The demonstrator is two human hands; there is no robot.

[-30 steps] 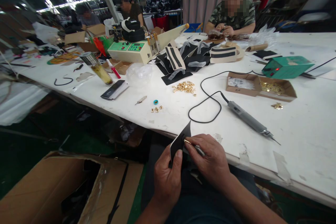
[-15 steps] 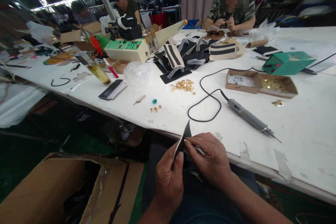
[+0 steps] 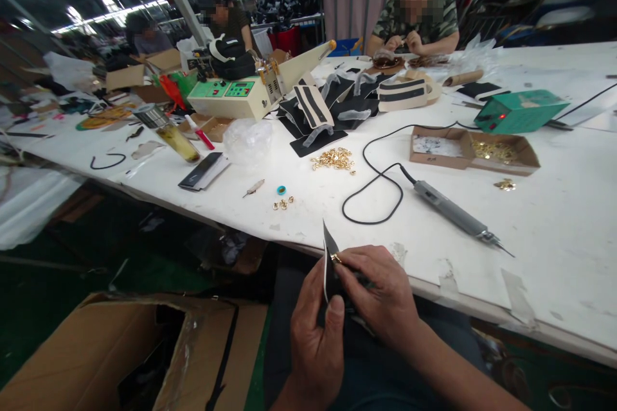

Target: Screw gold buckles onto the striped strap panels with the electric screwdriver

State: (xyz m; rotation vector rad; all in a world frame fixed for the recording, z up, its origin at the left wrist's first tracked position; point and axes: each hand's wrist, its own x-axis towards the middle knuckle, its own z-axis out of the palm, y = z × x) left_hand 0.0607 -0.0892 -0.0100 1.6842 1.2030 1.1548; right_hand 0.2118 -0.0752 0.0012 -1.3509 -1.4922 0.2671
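Over my lap, in front of the table edge, my left hand (image 3: pixel 318 334) grips a black leather-like piece (image 3: pixel 330 270), seen nearly edge-on with a pale rim. Against that piece my right hand (image 3: pixel 380 289) pinches a small gold metal fitting (image 3: pixel 336 258) between thumb and fingers. The fitting's exact shape is partly hidden by the fingertips. On the table beyond lie a pile of gold fittings (image 3: pixel 333 158) and several loose ones (image 3: pixel 283 204) beside a small turquoise ring-shaped item (image 3: pixel 281 190). A grey corded electric screwdriver (image 3: pixel 450 210) rests to the right.
Black pieces (image 3: pixel 357 106) are heaped mid-table, near a cream machine (image 3: pixel 231 99). Cardboard trays (image 3: pixel 436 154) and a green power box (image 3: pixel 520 112) stand right. A cardboard box (image 3: pixel 87 347) is at lower left. A co-worker (image 3: pixel 417 26) sits across the table.
The black piece has turned and shifted slightly left, with the gold fitting still at its face. My right hand has moved a little left with it. The camera view has shifted slightly.
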